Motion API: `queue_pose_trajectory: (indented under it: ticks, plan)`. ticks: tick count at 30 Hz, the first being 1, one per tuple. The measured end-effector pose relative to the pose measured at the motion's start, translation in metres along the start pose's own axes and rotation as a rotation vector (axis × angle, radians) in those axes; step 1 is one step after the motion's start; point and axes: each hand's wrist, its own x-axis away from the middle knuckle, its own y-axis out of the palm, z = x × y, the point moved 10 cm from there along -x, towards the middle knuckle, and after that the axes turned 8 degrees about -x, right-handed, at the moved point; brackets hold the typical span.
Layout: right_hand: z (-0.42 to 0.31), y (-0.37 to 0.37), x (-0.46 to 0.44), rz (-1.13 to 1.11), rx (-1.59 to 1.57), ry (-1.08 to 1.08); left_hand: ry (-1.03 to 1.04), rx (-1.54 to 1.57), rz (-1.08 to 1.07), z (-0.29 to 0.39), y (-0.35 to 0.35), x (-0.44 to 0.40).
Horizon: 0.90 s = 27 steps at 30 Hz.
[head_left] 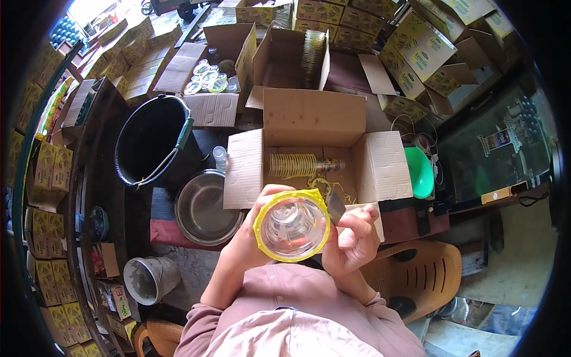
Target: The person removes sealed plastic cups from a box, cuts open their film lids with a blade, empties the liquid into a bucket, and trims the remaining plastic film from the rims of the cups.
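Note:
A clear plastic cup (291, 229) with a yellow rim is held up in front of my chest, its round end towards me. My left hand (245, 241) is closed around its left side. At the cup's right edge, my right hand (354, 239) has its fingers curled on a flat grey blade (336, 207), which stands near the yellow rim. The handle is hidden. Just beyond, an open cardboard box (315, 122) holds a stack of yellow-rimmed cups (293, 165) lying on its side. Thin yellow strips (327, 185) lie in the box nearer my hands.
A steel basin (205, 229) and a large black bucket (134, 140) are on the left. To the right sit a green bowl (420, 172) and an orange plastic chair (431, 268). Behind are a carton of loose cups (208, 77) and a taller stack of cups (313, 50).

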Motion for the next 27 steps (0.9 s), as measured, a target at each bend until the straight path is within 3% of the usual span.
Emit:
queue_pose_trajectory:
  ticks: [15,21,27]
  plan:
    - [0.001,0.000,0.006,-0.006,0.033,0.010,0.024,-0.036,-0.014,0.005,0.000,0.000]
    - [0.016,0.003,0.008,-0.041,-0.019,0.146,-0.030,-0.311,-0.074,0.010,0.002,0.001]
    - [0.028,0.002,0.018,-0.010,-0.093,0.232,-0.165,-0.119,-0.077,-0.002,0.006,0.007]
